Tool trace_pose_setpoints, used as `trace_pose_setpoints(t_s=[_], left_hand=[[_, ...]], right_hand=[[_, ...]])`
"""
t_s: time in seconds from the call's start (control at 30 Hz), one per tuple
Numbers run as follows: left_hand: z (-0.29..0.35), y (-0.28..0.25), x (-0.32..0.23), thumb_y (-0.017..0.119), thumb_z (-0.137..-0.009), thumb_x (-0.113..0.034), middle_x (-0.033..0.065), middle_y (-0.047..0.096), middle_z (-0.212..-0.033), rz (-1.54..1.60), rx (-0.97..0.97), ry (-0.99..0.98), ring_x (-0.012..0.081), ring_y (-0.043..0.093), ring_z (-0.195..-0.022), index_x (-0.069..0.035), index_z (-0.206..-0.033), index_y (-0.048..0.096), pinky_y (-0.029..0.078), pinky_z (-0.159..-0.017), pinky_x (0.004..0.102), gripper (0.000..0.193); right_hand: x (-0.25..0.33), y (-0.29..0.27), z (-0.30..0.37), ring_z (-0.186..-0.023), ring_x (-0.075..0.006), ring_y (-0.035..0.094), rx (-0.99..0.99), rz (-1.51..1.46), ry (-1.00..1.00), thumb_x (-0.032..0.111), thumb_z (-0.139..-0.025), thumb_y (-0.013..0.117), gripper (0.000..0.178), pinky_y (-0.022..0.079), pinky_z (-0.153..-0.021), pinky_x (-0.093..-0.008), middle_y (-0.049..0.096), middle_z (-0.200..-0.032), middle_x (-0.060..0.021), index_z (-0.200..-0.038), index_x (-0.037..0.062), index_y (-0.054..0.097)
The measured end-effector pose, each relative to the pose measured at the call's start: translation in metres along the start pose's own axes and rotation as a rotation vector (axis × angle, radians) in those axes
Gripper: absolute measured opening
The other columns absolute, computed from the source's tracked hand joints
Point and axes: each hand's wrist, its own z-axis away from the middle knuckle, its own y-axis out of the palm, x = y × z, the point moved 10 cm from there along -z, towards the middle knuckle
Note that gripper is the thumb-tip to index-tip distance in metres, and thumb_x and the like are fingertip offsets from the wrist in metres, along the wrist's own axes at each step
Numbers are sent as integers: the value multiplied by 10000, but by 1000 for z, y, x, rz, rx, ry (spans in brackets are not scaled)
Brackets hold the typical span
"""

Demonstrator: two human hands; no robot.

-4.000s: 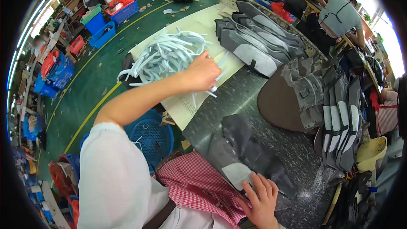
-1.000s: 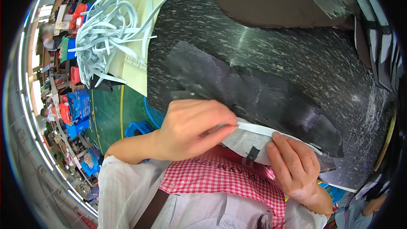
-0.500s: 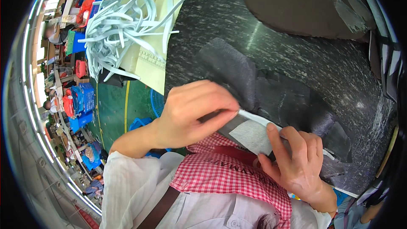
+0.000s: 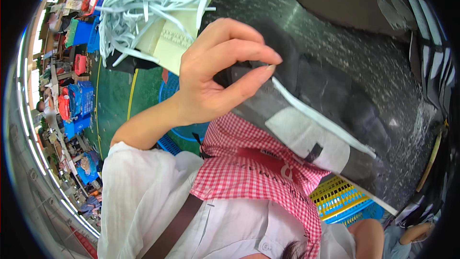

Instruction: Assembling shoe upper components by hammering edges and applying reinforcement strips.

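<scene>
My left hand (image 4: 225, 67) is closed, thumb and forefinger pinched at the left end of a thin white strip (image 4: 311, 115). I cannot make out what is between the fingertips. Along a dark grey, leather-like piece (image 4: 258, 110) lies the strip, slightly curved. Below it sits a pale grey-white backing patch (image 4: 306, 136) with a small black mark on it. More dark leather-like material (image 4: 321, 76), wrinkled, spreads behind the strip on the black speckled table (image 4: 345, 33). My right hand is out of view; only part of my bent right arm (image 4: 366, 237) shows at the lower right.
A tangle of pale strips (image 4: 143, 14) lies on a cream sheet (image 4: 175, 38) with a printed scale. A large brown piece (image 4: 340, 0) lies at the back. A yellow basket (image 4: 335, 196) stands below the table edge, a blue basket (image 4: 184, 129) at the left.
My right hand has left the strip and gone out of view, uncovering the strip and patch. My left hand sits higher in the picture. The whole view has shifted.
</scene>
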Motion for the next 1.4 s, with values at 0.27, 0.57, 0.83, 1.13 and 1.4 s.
trace_pose_setpoints(t_s=[0.27,0.57,0.83,1.13,1.4], left_hand=[[34,97,-65,787,-745,-274,156,571,-1174,4,314,377,328,561,-1053,-26,-1194,574,461,-893,456,555],[25,95,-94,705,-739,-190,179,644,-1060,-268,221,643,302,645,-932,31,-1034,669,536,-807,379,371],[46,120,-100,595,-679,-161,57,571,-784,-345,654,851,197,570,-810,-6,-738,644,468,-783,308,173],[-62,182,-91,712,-749,-363,72,614,-869,-580,714,426,222,596,-869,-33,-849,612,475,-773,396,359],[-13,174,-107,656,-632,-114,135,624,-915,-104,505,204,282,622,-812,-22,-841,577,514,-708,380,242]], right_hand=[[-60,67,54,-1130,-340,541,463,-7,591,286,-785,740,576,429,-934,-442,549,-1265,-155,-1261,45,524],[-87,72,34,-1001,-300,596,-93,-225,688,278,-647,873,640,491,-836,-401,592,-1139,-137,-1156,33,572],[-52,145,72,-1081,-290,586,358,-4,509,126,-675,704,516,486,-919,-383,583,-1233,-149,-1170,2,632],[-42,164,95,-1249,-247,517,647,260,460,128,-735,574,421,430,-1014,-348,571,-1312,-123,-1124,5,677],[-47,158,115,-1004,-182,541,502,114,648,245,-661,680,332,427,-940,-483,607,-985,14,-950,85,717]])
